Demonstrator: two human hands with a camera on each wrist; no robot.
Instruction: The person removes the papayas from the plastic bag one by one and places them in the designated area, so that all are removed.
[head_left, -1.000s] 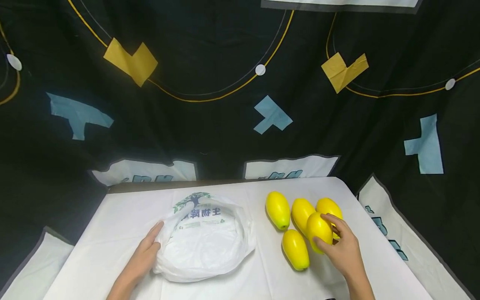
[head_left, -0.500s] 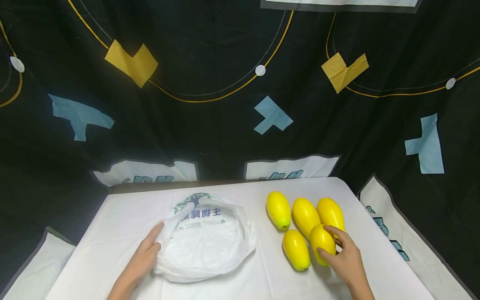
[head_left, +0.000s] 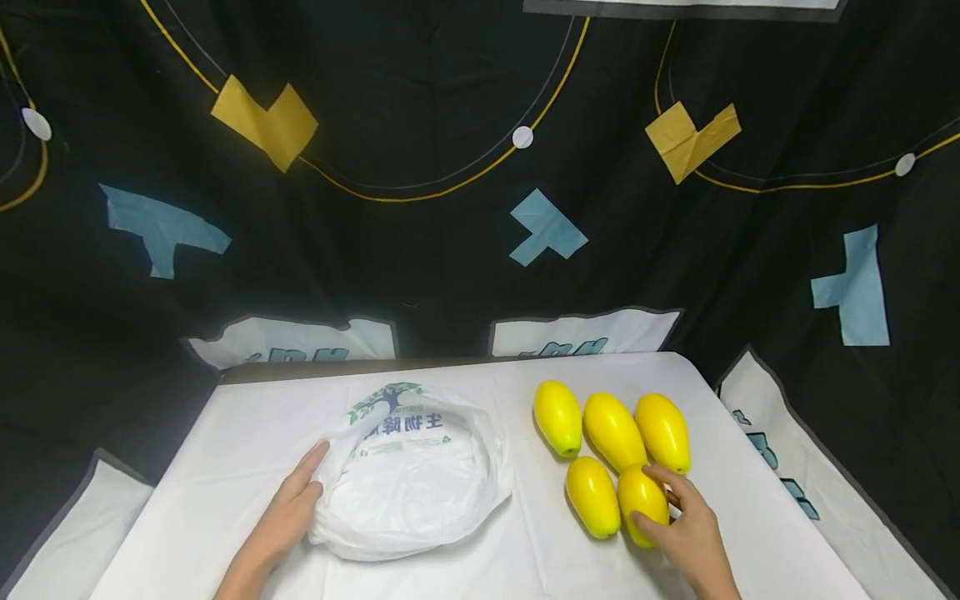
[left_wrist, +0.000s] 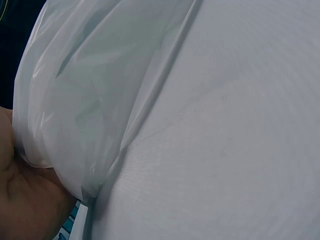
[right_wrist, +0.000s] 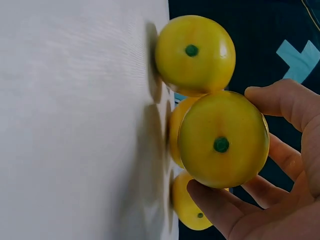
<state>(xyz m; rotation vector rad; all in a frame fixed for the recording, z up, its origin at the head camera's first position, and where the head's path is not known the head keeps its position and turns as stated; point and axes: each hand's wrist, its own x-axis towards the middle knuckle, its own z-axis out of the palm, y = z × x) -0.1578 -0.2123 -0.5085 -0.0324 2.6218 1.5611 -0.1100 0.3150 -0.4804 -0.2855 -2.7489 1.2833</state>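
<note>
A white plastic bag [head_left: 408, 500] with a printed tree lies mouth-up on the table. At its left rim, my left hand [head_left: 288, 504] grips the film; some of its fingers are hidden by the bag. In the left wrist view, the bag's film [left_wrist: 100, 100] covers part of that hand [left_wrist: 32, 195]. On the right, my right hand [head_left: 690, 529] holds a yellow oval papaya-like fruit [head_left: 642, 504] between thumb and fingers. The right wrist view shows the held fruit [right_wrist: 220, 160] end-on with a green spot, and the hand [right_wrist: 290, 185] around its side.
Several matching yellow fruits lie close by: one beside the held one [head_left: 592, 497], others behind it [head_left: 613, 429], [head_left: 663, 432] and at the back left [head_left: 557, 417]. White cloth covers the table [head_left: 247, 450]. A black curtain [head_left: 420, 275] hangs behind it.
My right hand has moved the held fruit towards me and lower, away from the back right fruit, to beside the front one. The left hand and bag stay put.
</note>
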